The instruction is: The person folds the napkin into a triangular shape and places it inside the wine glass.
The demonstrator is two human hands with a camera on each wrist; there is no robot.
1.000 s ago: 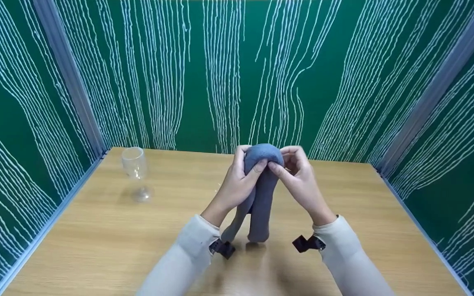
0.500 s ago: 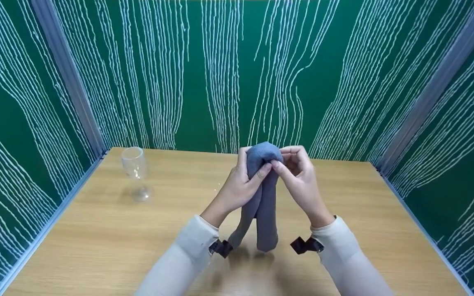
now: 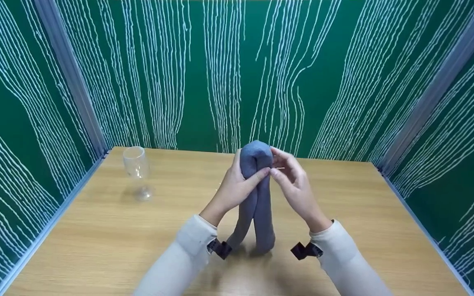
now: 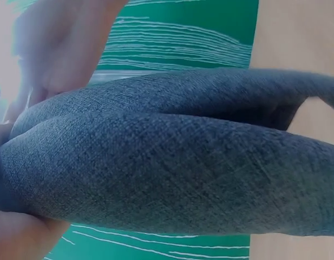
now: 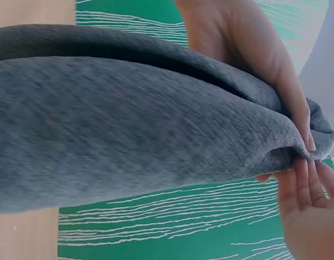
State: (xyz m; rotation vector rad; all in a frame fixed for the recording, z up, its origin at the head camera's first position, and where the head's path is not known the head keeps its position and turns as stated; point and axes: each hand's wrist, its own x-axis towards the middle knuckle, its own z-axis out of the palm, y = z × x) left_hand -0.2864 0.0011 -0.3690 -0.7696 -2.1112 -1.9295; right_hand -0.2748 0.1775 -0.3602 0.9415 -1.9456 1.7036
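Observation:
A grey cloth, rolled long and bent over at the top, hangs upright in front of me with its two ends side by side. My left hand grips it just below the bend, thumb across the front. On the right edge of the roll, my right hand has its thumb and curled fingers close to the left thumb tip. A thin pale strand shows between those right fingers. In the right wrist view, the right fingertips meet at a tucked fold of the cloth, beside the left thumb.
A clear stemmed glass stands upright at the back left of the wooden table. Green panels with wavy white lines enclose the back and sides.
The cloth has shifted a little left and its bend sits higher above my thumbs. My right thumb has slid from the front fold to the right edge. The glass has stayed put.

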